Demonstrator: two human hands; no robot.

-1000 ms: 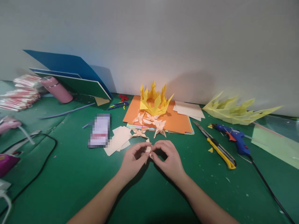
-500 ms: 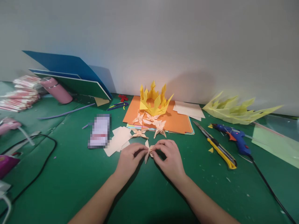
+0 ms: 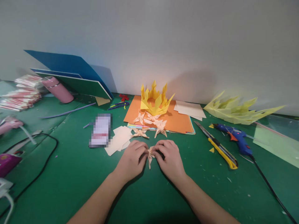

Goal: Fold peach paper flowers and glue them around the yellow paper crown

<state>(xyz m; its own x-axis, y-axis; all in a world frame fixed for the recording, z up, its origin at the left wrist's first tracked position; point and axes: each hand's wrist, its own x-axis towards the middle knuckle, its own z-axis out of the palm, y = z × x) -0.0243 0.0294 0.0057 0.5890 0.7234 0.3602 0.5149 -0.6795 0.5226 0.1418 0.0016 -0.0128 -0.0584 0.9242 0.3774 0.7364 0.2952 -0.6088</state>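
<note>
A small peach paper flower (image 3: 150,154) is pinched from both sides between my left hand (image 3: 135,157) and my right hand (image 3: 169,158). Fingers of both hands are closed on its petals, and fingertips hide part of it. Beyond my hands lie more folded peach flowers; one flower (image 3: 140,133) rests on the green table, another (image 3: 161,128) overlaps the front edge of an orange paper stack (image 3: 182,123). Cut peach paper pieces (image 3: 118,140) lie left of them. A yellow folded-paper crown (image 3: 155,104) stands on the orange sheet.
On the right are a yellow box cutter (image 3: 223,152) with its blade out, a blue glue gun (image 3: 241,143) with a cord, and a pale yellow paper crown (image 3: 238,112). At left are a phone (image 3: 101,130), a pink bottle (image 3: 58,90) and a black cable (image 3: 48,158).
The held flower has been turned, so one petal now points down toward me and the upper petal no longer shows. My left fingers have shifted their grip slightly.
</note>
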